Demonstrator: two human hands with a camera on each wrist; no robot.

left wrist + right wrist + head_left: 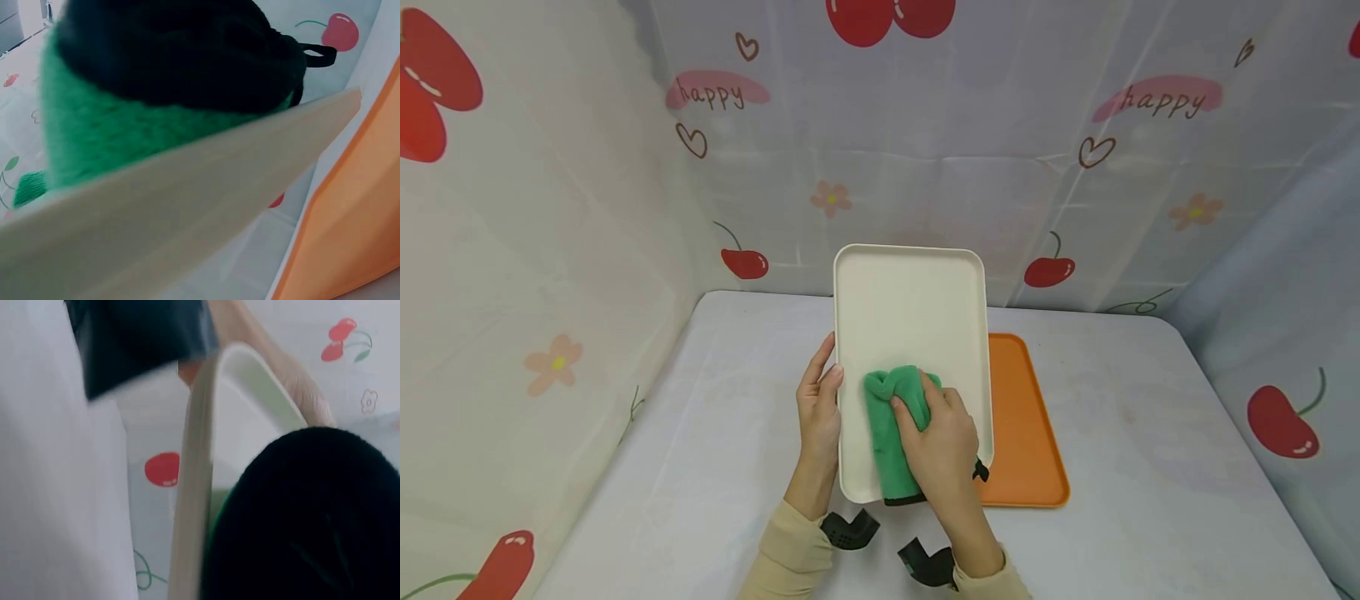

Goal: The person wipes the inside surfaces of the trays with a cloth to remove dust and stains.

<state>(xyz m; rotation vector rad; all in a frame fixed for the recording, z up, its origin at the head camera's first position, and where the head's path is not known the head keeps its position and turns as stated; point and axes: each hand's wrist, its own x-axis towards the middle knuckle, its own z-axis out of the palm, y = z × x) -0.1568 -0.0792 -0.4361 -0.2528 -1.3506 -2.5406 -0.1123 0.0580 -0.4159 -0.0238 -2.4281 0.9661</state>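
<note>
A cream rectangular tray point(910, 308) is held up at a tilt above the table, its inner face toward me. My left hand point(818, 421) grips its left edge, with the thumb at the rim and some fingers out of sight behind it. Against the lower part of the tray's face, my right hand point(946, 450) holds a bunched green cloth point(889, 446) with dark edging. In the left wrist view the green cloth point(137, 134) lies over the tray's pale side point(187, 187). The right wrist view has the tray's rim point(195, 450) beside dark, shadowed cloth.
Behind and to the right of the cream tray, an orange tray point(1026, 433) lies flat on the white-covered table point(1150, 467). Printed curtains point(925, 200) hang around the back and sides. Black wrist devices point(850, 532) sit near both cuffs.
</note>
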